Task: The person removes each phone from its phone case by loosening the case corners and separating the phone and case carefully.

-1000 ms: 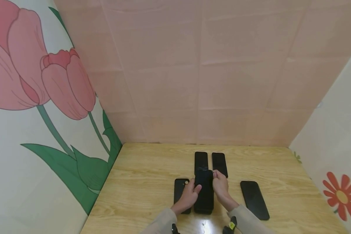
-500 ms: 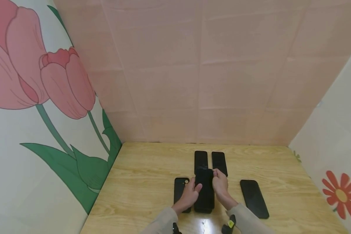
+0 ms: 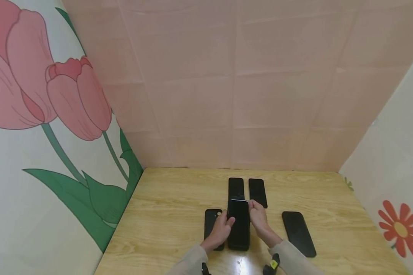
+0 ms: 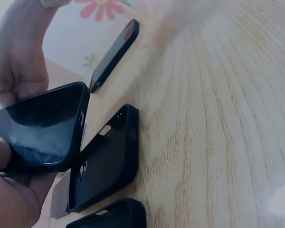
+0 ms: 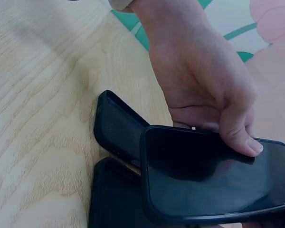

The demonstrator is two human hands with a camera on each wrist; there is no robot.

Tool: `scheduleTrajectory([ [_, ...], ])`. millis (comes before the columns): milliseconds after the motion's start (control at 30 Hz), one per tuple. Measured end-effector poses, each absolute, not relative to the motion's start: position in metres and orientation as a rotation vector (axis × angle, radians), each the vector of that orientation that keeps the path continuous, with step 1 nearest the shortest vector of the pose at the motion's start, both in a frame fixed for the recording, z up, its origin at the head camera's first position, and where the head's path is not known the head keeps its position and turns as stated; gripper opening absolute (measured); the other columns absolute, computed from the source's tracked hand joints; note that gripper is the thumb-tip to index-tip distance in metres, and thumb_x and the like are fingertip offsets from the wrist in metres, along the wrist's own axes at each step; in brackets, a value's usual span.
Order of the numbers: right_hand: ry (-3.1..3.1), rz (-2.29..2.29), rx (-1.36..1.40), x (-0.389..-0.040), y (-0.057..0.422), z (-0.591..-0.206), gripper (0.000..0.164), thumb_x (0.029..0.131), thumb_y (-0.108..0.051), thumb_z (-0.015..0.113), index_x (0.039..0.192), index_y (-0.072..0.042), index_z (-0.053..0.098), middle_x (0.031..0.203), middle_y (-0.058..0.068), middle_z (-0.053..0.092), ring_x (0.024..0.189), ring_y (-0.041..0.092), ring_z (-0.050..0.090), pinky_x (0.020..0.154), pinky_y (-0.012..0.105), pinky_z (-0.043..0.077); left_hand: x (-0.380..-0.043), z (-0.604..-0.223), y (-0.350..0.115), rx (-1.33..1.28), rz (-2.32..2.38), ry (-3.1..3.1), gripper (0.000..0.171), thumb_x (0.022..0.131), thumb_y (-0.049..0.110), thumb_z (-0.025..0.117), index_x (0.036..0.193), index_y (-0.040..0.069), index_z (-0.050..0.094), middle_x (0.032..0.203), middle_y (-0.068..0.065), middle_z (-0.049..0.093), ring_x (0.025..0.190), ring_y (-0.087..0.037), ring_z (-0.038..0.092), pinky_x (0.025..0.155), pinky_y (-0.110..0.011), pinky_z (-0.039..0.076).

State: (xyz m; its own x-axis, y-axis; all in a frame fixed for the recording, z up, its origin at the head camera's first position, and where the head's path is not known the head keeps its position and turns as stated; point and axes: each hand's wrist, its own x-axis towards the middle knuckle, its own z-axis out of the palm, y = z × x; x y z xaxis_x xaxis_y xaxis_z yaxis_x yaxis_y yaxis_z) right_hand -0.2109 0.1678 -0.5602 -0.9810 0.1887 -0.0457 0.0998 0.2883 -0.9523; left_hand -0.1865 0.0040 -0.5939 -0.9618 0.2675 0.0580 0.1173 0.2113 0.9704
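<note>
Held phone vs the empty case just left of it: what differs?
Pose: both the left hand and the right hand grip the held phone; the empty case lies flat on the table.
Face: the held phone shows a glossy, reflective screen; the empty case shows a dull panel.
Openings: the empty case has a camera hole near one corner; the held phone's screen has none.
Shared: both black, oblong, round-cornered.

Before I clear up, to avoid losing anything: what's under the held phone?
Under the held phone, a hollow black case lies on the table. From the head view, the phone hides most of it.
</note>
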Motion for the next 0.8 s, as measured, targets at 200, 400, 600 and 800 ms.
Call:
scheduleTrajectory([
  [200, -2.450, 2.019, -0.120, -0.211, 0.171, -0.562, 0.027, 0.107, -0.007, 0.034, 0.098, 0.008, 0.056, 0.082, 0.008, 0.053, 0.077, 0.018, 0.053, 0.069, 0.033, 0.047, -0.187, -0.598, 0.001, 0.368, 1.926, 2.297, 0.016, 0.104, 0.012, 0.050, 0.111, -0.001, 0.055, 0.097, -0.004, 0.065, 0.085, -0.012, 0.060, 0.073, -0.029, 0.051],
  [400, -2.433, 2.248, -0.051, -0.213, 0.176, -0.561, 0.028, 0.108, -0.009, 0.031, 0.107, 0.010, 0.051, 0.081, 0.010, 0.058, 0.072, 0.021, 0.060, 0.066, 0.041, 0.055, -0.188, -0.599, -0.001, 0.359, 1.919, 2.300, 0.017, 0.104, 0.014, 0.049, 0.112, 0.000, 0.056, 0.096, -0.003, 0.062, 0.085, -0.013, 0.058, 0.072, -0.027, 0.049],
  [600, -2.406, 2.354, -0.024, -0.217, 0.183, -0.564, 0.026, 0.109, -0.010, 0.031, 0.098, 0.006, 0.048, 0.083, 0.007, 0.052, 0.078, 0.021, 0.056, 0.073, 0.042, 0.052, -0.189, -0.596, -0.002, 0.349, 1.925, 2.277, 0.020, 0.105, 0.014, 0.049, 0.116, -0.001, 0.055, 0.100, -0.005, 0.064, 0.089, -0.016, 0.061, 0.075, -0.031, 0.052],
  [800, -2.442, 2.351, 0.101, -0.216, 0.188, -0.565, 0.029, 0.108, -0.010, 0.032, 0.116, 0.011, 0.050, 0.094, 0.010, 0.060, 0.085, 0.023, 0.061, 0.080, 0.047, 0.053, -0.188, -0.592, -0.002, 0.341, 1.976, 2.268, 0.020, 0.104, 0.010, 0.049, 0.118, -0.003, 0.054, 0.102, -0.010, 0.065, 0.089, -0.021, 0.062, 0.073, -0.035, 0.053],
])
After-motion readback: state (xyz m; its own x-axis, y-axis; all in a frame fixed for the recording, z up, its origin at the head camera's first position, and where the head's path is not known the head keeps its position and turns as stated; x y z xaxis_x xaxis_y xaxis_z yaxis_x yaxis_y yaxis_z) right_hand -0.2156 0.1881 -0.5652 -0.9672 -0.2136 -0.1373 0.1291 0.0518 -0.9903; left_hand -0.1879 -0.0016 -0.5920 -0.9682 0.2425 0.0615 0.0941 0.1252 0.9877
